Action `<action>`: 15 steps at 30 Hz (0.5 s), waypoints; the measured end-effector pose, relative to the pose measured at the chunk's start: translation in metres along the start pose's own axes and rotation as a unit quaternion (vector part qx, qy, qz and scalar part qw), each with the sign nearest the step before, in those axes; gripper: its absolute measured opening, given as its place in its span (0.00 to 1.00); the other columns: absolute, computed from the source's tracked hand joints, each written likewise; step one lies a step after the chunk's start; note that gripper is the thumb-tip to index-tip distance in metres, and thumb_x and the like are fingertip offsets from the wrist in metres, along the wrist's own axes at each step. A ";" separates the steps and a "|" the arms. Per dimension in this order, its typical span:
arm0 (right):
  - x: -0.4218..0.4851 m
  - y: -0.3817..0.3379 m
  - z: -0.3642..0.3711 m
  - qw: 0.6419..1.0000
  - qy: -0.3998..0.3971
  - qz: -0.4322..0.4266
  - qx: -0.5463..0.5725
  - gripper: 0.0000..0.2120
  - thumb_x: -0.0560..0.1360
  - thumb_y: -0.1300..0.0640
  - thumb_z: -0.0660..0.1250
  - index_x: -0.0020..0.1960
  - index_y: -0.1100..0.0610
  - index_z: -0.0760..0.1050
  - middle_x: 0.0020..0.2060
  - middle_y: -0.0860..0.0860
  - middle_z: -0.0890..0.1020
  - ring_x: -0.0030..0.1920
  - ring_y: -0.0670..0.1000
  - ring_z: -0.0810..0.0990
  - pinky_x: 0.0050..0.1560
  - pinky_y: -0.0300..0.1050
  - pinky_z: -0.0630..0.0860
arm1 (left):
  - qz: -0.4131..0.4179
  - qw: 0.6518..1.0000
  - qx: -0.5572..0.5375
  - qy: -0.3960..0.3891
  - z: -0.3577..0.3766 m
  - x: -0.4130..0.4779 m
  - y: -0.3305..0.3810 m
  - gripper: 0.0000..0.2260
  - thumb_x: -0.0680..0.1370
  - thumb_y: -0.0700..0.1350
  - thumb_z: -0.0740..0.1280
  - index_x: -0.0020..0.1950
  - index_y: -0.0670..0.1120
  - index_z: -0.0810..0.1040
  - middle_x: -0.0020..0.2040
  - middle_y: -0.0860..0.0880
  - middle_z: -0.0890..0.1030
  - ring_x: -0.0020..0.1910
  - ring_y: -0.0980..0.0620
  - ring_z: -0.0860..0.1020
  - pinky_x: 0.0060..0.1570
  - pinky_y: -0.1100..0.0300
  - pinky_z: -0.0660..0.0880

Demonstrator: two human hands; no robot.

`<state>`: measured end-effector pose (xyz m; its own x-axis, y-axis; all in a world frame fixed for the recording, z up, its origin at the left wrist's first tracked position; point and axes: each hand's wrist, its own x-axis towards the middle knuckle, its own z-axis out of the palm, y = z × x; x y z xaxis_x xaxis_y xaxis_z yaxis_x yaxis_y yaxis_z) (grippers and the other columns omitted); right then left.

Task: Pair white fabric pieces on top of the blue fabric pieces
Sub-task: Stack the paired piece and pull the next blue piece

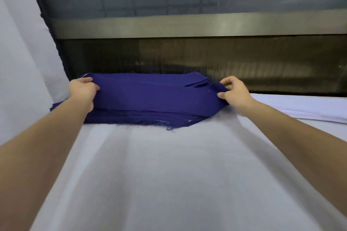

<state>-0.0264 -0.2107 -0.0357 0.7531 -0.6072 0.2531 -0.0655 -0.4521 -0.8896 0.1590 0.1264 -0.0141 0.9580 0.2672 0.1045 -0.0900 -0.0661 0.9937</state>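
Note:
A thick stack of dark blue fabric pieces (142,116) lies at the far side of the white-covered table. The top blue piece (150,92) is lifted slightly off the stack and stretched between both hands. My left hand (83,89) grips its left end, fingers curled over the edge. My right hand (231,88) pinches its right end between thumb and fingers. A flat pile of white fabric pieces (304,108) sits to the right of the blue stack.
White cloth (169,174) covers the table in front of the stack. A white sheet (20,62) rises on the left. Behind the stack runs a dark recess under a metal bar (187,26) with a grey panel above.

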 end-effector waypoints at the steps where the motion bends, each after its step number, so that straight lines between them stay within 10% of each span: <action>1: 0.002 -0.001 0.006 1.000 -0.006 -0.004 -0.017 0.15 0.72 0.69 0.67 0.53 0.54 0.69 0.51 0.57 0.78 0.52 0.57 0.78 0.52 0.52 0.77 | 0.007 1.000 0.019 0.002 -0.001 0.005 -0.002 0.19 0.74 0.33 0.67 0.64 0.44 0.75 0.64 0.42 0.74 0.63 0.43 0.72 0.62 0.54 0.71; 15: 0.013 -0.013 0.046 0.995 -0.034 -0.043 -0.081 0.18 0.73 0.65 0.68 0.61 0.55 0.70 0.51 0.49 0.72 0.52 0.50 0.73 0.47 0.42 0.74 | -0.004 0.987 0.128 0.094 -0.013 0.041 -0.034 0.18 0.76 0.32 0.60 0.65 0.43 0.72 0.66 0.41 0.71 0.64 0.40 0.70 0.62 0.52 0.70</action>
<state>0.0138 -0.1828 -0.0384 0.8032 -0.5176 0.2949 -0.0980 -0.6032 -0.7916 0.1977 0.1516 -0.0431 0.8886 0.4410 0.1259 0.0124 -0.2974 0.9547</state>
